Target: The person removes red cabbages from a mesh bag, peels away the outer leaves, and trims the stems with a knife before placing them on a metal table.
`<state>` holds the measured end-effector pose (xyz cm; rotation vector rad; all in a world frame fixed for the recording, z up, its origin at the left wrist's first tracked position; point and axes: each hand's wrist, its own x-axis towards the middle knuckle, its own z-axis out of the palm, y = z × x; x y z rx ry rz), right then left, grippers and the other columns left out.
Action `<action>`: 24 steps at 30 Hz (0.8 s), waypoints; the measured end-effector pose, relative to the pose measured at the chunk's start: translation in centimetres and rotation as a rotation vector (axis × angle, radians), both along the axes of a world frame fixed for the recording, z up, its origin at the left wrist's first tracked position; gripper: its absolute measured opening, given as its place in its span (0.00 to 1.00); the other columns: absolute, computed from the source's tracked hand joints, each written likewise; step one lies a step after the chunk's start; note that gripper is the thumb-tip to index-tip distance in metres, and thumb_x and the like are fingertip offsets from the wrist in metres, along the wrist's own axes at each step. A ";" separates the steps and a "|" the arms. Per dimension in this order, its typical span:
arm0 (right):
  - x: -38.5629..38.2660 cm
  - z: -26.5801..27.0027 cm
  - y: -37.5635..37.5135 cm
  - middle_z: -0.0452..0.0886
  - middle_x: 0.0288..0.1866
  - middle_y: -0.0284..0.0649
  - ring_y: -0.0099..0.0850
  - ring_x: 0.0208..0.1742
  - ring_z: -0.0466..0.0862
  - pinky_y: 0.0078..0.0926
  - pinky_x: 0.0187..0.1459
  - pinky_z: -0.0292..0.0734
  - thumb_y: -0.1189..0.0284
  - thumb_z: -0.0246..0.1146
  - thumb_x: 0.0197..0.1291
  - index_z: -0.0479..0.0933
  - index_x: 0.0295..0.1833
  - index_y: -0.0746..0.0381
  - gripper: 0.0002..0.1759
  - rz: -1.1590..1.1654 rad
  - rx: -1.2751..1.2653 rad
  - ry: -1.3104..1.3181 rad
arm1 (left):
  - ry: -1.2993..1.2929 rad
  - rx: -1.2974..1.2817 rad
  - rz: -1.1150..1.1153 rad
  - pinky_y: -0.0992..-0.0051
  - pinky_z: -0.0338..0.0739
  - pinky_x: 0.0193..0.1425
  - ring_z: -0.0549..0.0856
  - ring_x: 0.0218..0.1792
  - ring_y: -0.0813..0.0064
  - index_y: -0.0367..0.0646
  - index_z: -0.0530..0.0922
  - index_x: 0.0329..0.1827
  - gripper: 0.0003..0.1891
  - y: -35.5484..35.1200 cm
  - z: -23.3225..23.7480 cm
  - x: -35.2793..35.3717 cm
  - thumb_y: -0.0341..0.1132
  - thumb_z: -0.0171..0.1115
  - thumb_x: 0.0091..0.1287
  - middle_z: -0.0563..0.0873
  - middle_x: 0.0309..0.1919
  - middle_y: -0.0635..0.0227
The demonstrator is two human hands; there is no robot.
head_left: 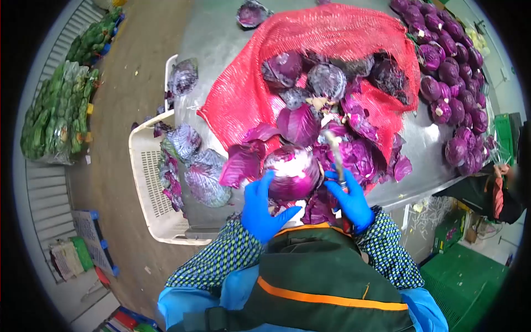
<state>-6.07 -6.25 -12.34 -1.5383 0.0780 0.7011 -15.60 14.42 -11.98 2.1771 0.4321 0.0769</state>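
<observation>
A trimmed red cabbage [293,185] with a pale cut patch on top sits in front of me among loose purple leaves. My left hand [263,210], in a blue glove, is at its near left side, thumb and fingers spread; whether it touches is hard to tell. On the other side, my right hand [351,203], gloved too, is closed round a knife [336,152], its blurred blade pointing away from me. Beyond lies an open red mesh bag [238,110] with several untrimmed cabbages [326,81] at its mouth. Loose leaves [354,157] cover the metal table [215,33].
Trimmed cabbages [456,72] are piled at the table's right. A white crate [145,182] holding outer leaves stands at the left edge. Bundled green vegetables [58,113] line the far left. Another person's sleeve [498,199] shows at right, near green crates [464,288].
</observation>
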 end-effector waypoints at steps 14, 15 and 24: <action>2.3 4.7 -1.9 0.70 0.36 0.42 0.36 0.35 0.74 0.28 0.38 0.72 0.72 0.54 0.64 0.65 0.69 0.52 0.26 0.398 -0.492 -0.680 | -0.173 -0.119 0.036 0.60 0.59 0.69 0.63 0.65 0.53 0.36 0.53 0.69 0.56 -4.1 -2.3 5.1 0.43 0.80 0.40 0.60 0.63 0.49; 2.9 4.3 -1.9 0.71 0.35 0.42 0.36 0.34 0.75 0.30 0.37 0.72 0.71 0.54 0.64 0.66 0.68 0.50 0.25 0.462 -0.511 -0.735 | -0.165 -0.110 0.037 0.60 0.59 0.69 0.63 0.65 0.54 0.37 0.53 0.69 0.55 -3.8 -2.4 5.1 0.43 0.79 0.40 0.60 0.63 0.49; 7.3 0.7 0.3 0.77 0.36 0.47 0.45 0.35 0.80 0.36 0.40 0.77 0.65 0.56 0.64 0.69 0.64 0.43 0.22 0.568 -0.539 -0.817 | -0.125 -0.062 0.012 0.60 0.58 0.70 0.61 0.66 0.54 0.38 0.53 0.70 0.54 -3.6 -1.9 5.3 0.42 0.79 0.41 0.59 0.64 0.49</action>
